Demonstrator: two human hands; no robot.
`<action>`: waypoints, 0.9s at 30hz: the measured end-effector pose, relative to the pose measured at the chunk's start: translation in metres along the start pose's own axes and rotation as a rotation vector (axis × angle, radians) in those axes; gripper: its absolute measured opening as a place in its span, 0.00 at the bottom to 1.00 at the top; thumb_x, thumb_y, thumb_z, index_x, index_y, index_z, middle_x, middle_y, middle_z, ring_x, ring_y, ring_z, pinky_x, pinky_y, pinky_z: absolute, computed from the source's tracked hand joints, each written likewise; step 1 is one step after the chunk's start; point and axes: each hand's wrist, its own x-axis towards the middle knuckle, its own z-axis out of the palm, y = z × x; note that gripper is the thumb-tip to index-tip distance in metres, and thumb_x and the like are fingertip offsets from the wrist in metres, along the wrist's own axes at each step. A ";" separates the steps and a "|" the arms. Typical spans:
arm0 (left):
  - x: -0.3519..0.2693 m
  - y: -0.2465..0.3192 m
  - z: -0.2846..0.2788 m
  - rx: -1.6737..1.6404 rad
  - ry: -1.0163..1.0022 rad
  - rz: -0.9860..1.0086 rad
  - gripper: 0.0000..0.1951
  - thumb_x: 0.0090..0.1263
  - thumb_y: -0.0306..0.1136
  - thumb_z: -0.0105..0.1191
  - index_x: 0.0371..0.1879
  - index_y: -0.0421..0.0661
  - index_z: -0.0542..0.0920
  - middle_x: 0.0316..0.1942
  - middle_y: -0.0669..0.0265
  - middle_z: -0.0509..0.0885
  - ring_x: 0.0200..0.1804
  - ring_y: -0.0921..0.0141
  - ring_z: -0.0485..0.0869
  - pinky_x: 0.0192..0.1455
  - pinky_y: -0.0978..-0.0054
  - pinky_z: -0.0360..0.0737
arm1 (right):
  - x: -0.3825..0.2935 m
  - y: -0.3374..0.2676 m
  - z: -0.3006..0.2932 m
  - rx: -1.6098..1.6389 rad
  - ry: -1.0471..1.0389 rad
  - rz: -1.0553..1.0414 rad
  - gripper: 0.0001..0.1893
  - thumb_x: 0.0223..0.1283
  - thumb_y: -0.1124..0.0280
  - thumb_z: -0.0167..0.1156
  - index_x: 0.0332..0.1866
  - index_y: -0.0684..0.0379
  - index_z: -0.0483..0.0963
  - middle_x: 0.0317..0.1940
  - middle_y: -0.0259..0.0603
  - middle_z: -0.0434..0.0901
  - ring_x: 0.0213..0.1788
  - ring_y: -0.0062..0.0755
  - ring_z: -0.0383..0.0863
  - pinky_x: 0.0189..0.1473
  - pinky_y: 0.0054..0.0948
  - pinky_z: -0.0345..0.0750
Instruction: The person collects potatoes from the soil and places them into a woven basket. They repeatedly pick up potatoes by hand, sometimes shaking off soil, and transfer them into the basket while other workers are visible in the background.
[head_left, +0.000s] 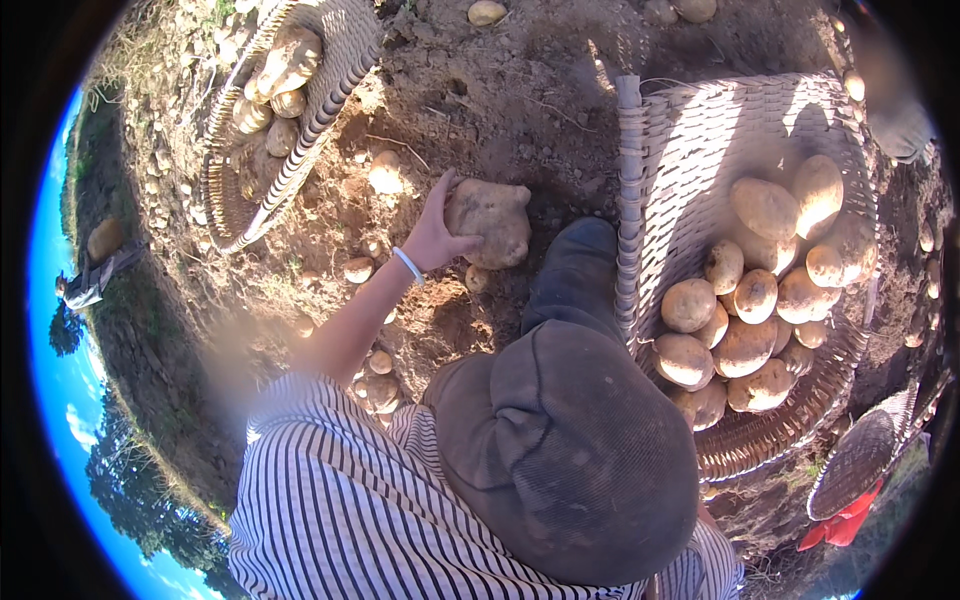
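My left hand (439, 229), with a pale band on the wrist, grips the left side of a large knobbly potato (491, 223). Its thumb lies across the near side and the fingers are spread along the far side. The potato is at soil level, just left of my dark boot (581, 251). My right hand is out of view behind my bent knee (592, 450). To the right of the boot, a woven basket (652, 187) leans on its side with a pile of potatoes (746, 345) inside.
Another woven basket (330, 124) with several potatoes (289, 64) tilts at the upper left. Loose potatoes (385, 172) dot the soil around my hand. A third basket (862, 450) lies at the lower right beside red cloth (844, 521). A person (94, 285) is far off at the left.
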 end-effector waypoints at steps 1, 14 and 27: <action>0.005 -0.002 0.000 0.072 -0.017 0.019 0.53 0.43 0.36 0.69 0.69 0.43 0.50 0.64 0.52 0.60 0.66 0.59 0.61 0.69 0.64 0.59 | 0.004 -0.002 -0.001 0.004 0.001 0.001 0.11 0.52 0.68 0.52 0.42 0.52 0.75 0.43 0.28 0.79 0.46 0.23 0.77 0.69 0.43 0.47; 0.030 0.071 0.000 -1.354 -0.200 -0.214 0.41 0.54 0.45 0.56 0.68 0.45 0.56 0.64 0.57 0.65 0.64 0.60 0.67 0.66 0.59 0.66 | 0.073 0.021 -0.091 0.361 0.266 0.250 0.21 0.39 0.72 0.62 0.44 0.62 0.73 0.44 0.46 0.77 0.49 0.49 0.75 0.53 0.42 0.72; 0.090 0.270 0.130 -0.231 -0.539 0.750 0.18 0.74 0.40 0.39 0.51 0.38 0.72 0.46 0.56 0.78 0.49 0.62 0.79 0.53 0.68 0.73 | 0.111 0.028 -0.076 1.601 0.768 0.641 0.50 0.48 0.48 0.63 0.71 0.61 0.44 0.65 0.50 0.57 0.68 0.37 0.56 0.66 0.36 0.60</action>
